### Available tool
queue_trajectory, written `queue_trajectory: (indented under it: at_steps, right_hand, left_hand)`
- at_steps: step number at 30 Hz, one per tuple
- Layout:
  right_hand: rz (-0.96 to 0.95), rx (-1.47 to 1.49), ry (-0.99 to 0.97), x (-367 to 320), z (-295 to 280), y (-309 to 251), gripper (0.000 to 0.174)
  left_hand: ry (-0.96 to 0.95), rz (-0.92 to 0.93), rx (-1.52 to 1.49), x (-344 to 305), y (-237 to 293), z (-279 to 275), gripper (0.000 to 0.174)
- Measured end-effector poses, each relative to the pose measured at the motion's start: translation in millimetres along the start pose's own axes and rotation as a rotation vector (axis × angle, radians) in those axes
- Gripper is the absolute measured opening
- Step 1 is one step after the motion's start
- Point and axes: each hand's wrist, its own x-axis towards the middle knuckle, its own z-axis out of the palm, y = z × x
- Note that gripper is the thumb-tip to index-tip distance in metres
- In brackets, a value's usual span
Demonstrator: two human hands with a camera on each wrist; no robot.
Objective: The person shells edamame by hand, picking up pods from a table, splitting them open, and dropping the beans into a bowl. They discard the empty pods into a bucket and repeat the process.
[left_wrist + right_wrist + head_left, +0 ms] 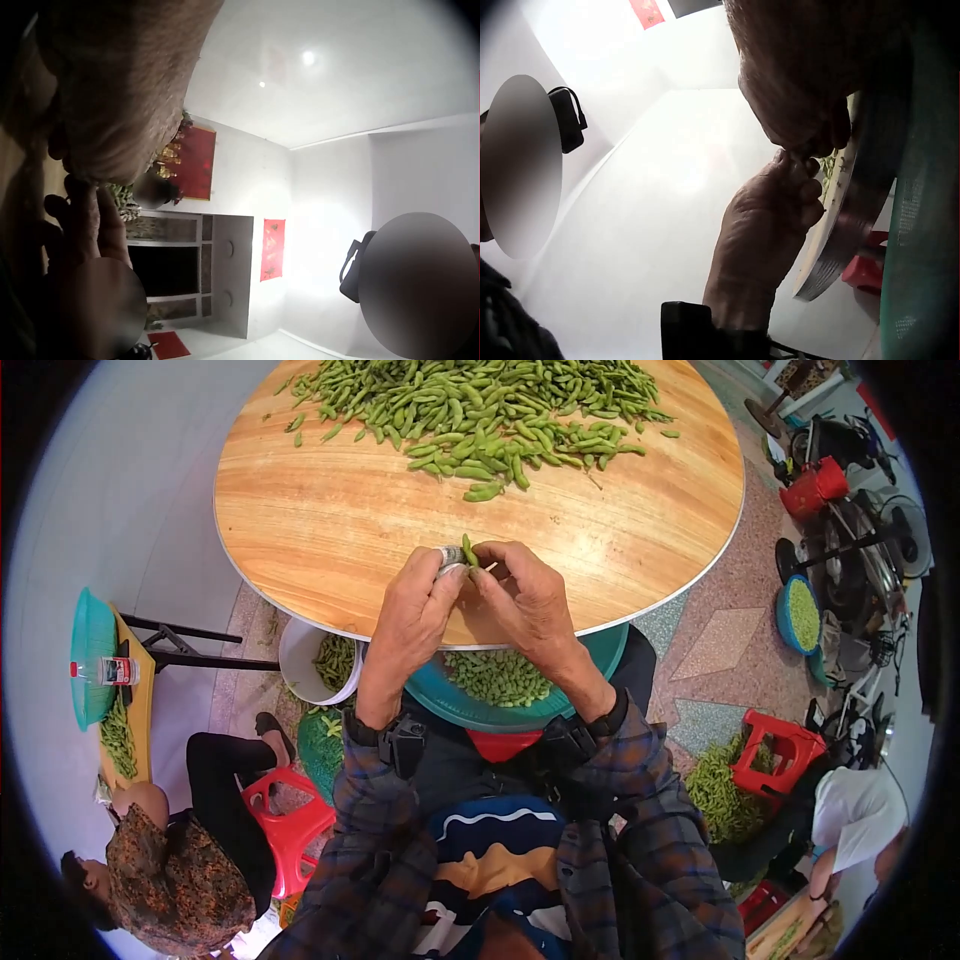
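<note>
Over the near edge of the wooden table [330,530], both hands meet at one green soybean pod [468,550]. My left hand [415,598] pinches it from the left, with a whitish wrap [452,556] around a finger. From the other side, the thumb and curled fingers of my right hand [530,603] pinch the pod too. Below the hands a teal basin [590,662] holds shelled green beans [497,676]. A large heap of pods [470,405] covers the far part of the table. In both wrist views the hands hide the pod.
A white bucket [290,660] with pods stands left under the table. Beside it are a red stool [290,830] and a seated person [180,860]. At right, a blue basin [785,622] of beans, another red stool [790,745] and pods [720,795] occupy the floor.
</note>
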Motion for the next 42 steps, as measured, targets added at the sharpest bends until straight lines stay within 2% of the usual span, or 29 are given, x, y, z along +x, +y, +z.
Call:
queue_trajectory:
  at_steps: [5,11,18,21,23,30,34,37,39,40,42]
  right_hand:
    - [-0.043,-0.036,-0.007,-1.3,-0.3,-2.4,0.026]
    - [-0.051,-0.048,0.002,-2.0,-0.1,-2.1,0.025]
    - [-0.086,-0.108,0.002,-2.6,0.4,-1.7,0.025]
    - [-0.084,-0.108,0.01,-3.6,1.3,-2.0,0.024]
    - [-0.104,-0.13,0.02,-3.6,1.9,-2.0,0.025]
    - [-0.12,-0.181,-0.01,-5.3,-0.2,-4.1,0.029]
    - [-0.118,-0.179,-0.043,-3.3,-2.1,1.2,0.026]
    - [-0.11,-0.045,-0.02,-2.6,-2.0,7.8,0.022]
    - [0.151,0.243,-0.113,-2.3,-5.4,7.4,0.02]
    - [0.152,0.242,-0.114,-2.3,-5.3,9.0,0.02]
    - [0.304,0.546,-0.156,-0.7,-4.2,11.8,0.022]
  left_hand:
    - [-0.037,-0.145,-0.214,-0.8,-8.3,0.0,0.018]
    - [-0.054,-0.187,-0.256,-2.2,-11.0,0.0,0.018]
    - [-0.033,-0.187,-0.268,-1.1,-8.0,1.7,0.019]
    - [0.004,-0.106,-0.23,-1.6,-7.9,4.2,0.018]
    - [0.04,-0.028,-0.096,-1.4,-6.7,4.8,0.017]
    - [0.066,-0.037,-0.097,-3.4,-10.9,8.6,0.016]
    - [0.057,-0.07,-0.205,-3.7,-12.1,9.4,0.016]
    - [0.043,-0.096,-0.268,-3.7,-16.6,9.1,0.017]
    - [0.033,-0.11,-0.282,-3.2,-19.4,8.5,0.016]
    - [0.028,-0.107,-0.302,-3.1,-19.9,8.4,0.016]
    - [0.024,-0.104,-0.322,-3.0,-20.3,6.9,0.016]
